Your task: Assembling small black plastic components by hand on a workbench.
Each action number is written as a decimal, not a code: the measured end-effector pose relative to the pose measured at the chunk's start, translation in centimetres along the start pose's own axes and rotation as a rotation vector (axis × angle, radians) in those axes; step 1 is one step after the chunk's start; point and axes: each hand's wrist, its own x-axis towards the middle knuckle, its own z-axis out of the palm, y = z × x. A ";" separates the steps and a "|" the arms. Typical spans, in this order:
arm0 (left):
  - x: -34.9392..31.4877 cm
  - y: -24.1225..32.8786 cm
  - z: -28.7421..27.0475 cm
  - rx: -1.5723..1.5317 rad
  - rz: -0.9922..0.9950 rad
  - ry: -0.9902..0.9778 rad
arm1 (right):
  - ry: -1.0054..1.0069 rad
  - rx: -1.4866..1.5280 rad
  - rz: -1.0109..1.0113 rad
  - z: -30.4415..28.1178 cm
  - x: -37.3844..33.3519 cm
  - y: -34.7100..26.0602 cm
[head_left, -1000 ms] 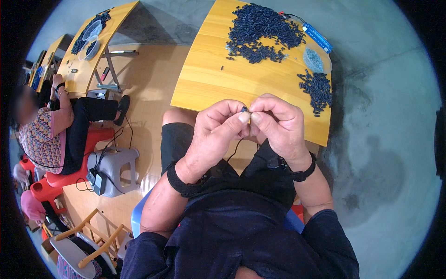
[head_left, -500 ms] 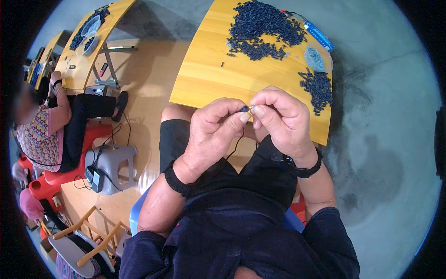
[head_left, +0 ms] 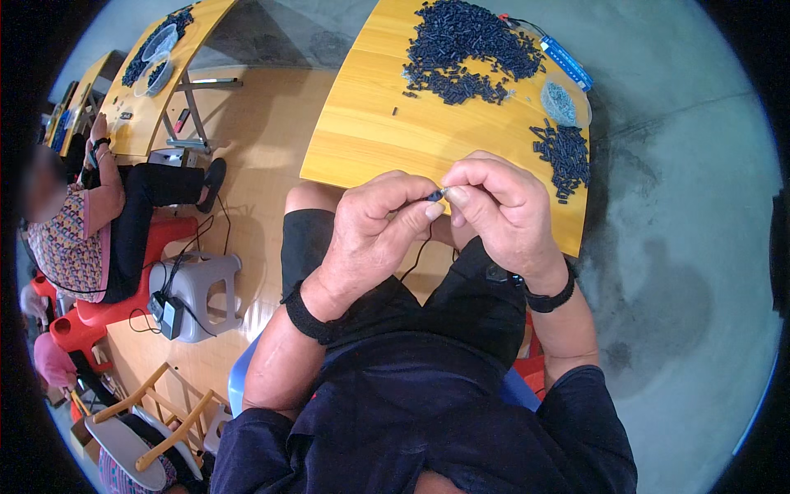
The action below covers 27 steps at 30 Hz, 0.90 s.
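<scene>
"So, where's the small dark piece (head_left: 434, 196)?"

"By the near edge of the worktop (head_left: 354, 132), pinched between thumb and forefinger of the left hand (head_left: 366, 226)."

"And the right hand (head_left: 512, 212)?"

"Fingertips closed on a tiny pale bit (head_left: 445, 191) at the piece's end. A dark heap (head_left: 465, 41) lies toward the far edge."

the table (head_left: 346, 136) looks like smooth, glossy wood. near its far edge, the heaped pieces (head_left: 448, 34) look like matt plastic; by its right edge, the tub (head_left: 583, 107) looks like shiny plastic. the held piece (head_left: 434, 196) looks smooth, the small part (head_left: 445, 192) beside it metallic.
</scene>
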 end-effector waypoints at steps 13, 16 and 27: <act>0.3 0.1 -0.4 0.068 0.076 -0.068 | -0.047 -0.084 -0.091 -0.7 0.2 -0.6; 0.3 0.2 -0.4 0.035 0.048 -0.055 | -0.057 -0.141 -0.104 -0.8 0.4 -0.8; 0.1 -0.5 -0.5 0.105 0.065 -0.121 | -0.355 -0.517 -0.247 -2.3 1.8 -2.8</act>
